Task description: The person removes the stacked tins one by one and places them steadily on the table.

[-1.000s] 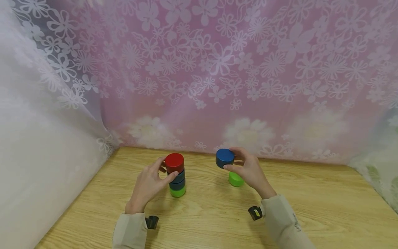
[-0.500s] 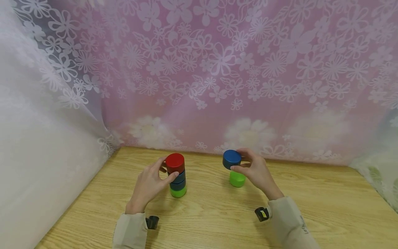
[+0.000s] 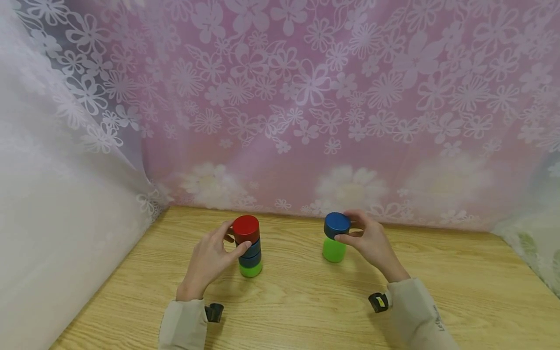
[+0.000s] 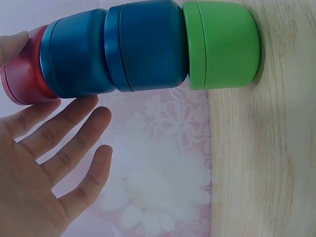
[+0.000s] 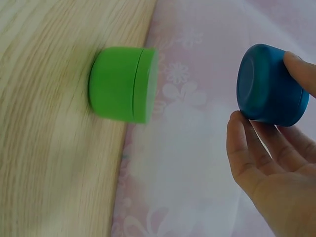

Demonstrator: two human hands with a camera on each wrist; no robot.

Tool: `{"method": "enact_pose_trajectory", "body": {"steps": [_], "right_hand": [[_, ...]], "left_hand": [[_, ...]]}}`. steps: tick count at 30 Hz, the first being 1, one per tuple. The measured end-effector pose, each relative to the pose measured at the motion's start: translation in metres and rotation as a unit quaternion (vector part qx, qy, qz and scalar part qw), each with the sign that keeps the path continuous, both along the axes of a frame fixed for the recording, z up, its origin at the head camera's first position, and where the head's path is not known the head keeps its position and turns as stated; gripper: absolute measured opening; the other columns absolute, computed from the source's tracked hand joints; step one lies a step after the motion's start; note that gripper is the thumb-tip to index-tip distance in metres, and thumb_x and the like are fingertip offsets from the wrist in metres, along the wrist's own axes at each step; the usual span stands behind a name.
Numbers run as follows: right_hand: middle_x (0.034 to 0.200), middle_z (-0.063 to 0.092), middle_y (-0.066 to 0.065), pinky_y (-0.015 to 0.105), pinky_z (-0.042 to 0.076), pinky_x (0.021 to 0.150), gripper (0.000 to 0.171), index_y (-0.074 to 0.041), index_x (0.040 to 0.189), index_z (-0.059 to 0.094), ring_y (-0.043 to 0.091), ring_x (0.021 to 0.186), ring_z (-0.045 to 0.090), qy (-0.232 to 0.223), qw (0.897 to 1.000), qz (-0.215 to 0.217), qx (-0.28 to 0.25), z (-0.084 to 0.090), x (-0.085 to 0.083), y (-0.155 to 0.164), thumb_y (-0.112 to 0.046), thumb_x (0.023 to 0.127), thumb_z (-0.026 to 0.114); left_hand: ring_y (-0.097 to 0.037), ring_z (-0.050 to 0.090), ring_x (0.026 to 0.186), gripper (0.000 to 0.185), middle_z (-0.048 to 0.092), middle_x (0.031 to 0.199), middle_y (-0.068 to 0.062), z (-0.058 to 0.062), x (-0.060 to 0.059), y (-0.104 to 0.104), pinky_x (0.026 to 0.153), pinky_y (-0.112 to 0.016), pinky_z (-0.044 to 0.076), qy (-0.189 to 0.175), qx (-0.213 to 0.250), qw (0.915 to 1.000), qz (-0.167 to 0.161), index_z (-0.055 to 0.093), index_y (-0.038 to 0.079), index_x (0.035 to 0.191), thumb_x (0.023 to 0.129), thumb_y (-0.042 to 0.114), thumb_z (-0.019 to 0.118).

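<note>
Blue tub [image 3: 337, 225] pinched in right hand [image 3: 372, 243] fingers [image 5: 247, 153], above green tub [image 3: 334, 250], not touching. Left hand [image 3: 210, 260] fingers [image 4: 74, 133] spread, touching red tub [image 3: 245, 229] atop stack.

Left hand [image 3: 209, 260]: left of stacked jars [image 3: 248, 246], thumb and fingertips resting on red top jar, other fingers straight and spread, palm facing stack. Left forearm in beige sleeve, angled up toward stack from near edge. Right hand [image 3: 369, 243]: right of stack, well apart from it, thumb and fingers pinching blue jar [image 3: 337, 225], raised. Right wrist bent inward, sleeved forearm running back toward lower right.
</note>
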State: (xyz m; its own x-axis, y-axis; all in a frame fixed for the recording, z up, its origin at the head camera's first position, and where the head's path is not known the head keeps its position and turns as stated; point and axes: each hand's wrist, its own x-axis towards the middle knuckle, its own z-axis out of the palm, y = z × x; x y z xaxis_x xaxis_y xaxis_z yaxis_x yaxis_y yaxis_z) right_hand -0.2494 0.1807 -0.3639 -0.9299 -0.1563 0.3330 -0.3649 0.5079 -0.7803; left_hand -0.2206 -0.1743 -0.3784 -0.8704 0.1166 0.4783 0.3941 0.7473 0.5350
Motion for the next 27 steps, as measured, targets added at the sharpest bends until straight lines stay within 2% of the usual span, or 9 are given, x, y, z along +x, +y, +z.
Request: {"method": "enact_pose_trajectory", "body": {"steps": [7, 18, 27], "right_hand": [[0.132, 0.058, 0.028, 0.048, 0.056, 0.09, 0.06, 0.008, 0.139, 0.051, 0.042, 0.118, 0.06, 0.002, 1.0, -0.005, 0.01, -0.002, 0.001, 0.009, -0.007, 0.089, 0.08], [0.132, 0.058, 0.027, 0.049, 0.056, 0.089, 0.058, 0.006, 0.139, 0.053, 0.042, 0.115, 0.061, -0.001, 1.0, -0.013, 0.027, -0.008, 0.002, 0.022, -0.007, 0.089, 0.08], [0.131, 0.058, 0.03, 0.052, 0.056, 0.087, 0.059, 0.005, 0.139, 0.052, 0.045, 0.111, 0.063, -0.014, 0.999, -0.017, 0.033, -0.016, 0.0, 0.032, -0.008, 0.089, 0.08]], "left_hand": [[-0.03, 0.07, 0.09, 0.05, 0.072, 0.097, -0.006, -0.001, 0.0, 0.0, 0.07, -0.043, 0.056, -0.006, 0.006, 1.0, -0.004, 0.064, 0.006, 0.128, 0.09, 0.036, 0.079], [-0.029, 0.07, 0.09, 0.053, 0.072, 0.096, -0.006, -0.001, -0.001, 0.0, 0.07, -0.043, 0.056, -0.003, 0.002, 1.0, 0.0, 0.063, 0.005, 0.129, 0.088, 0.035, 0.081], [-0.029, 0.07, 0.09, 0.051, 0.072, 0.097, -0.006, 0.0, 0.0, 0.0, 0.069, -0.042, 0.055, -0.003, -0.001, 1.0, 0.001, 0.064, 0.006, 0.129, 0.09, 0.037, 0.079]]}}
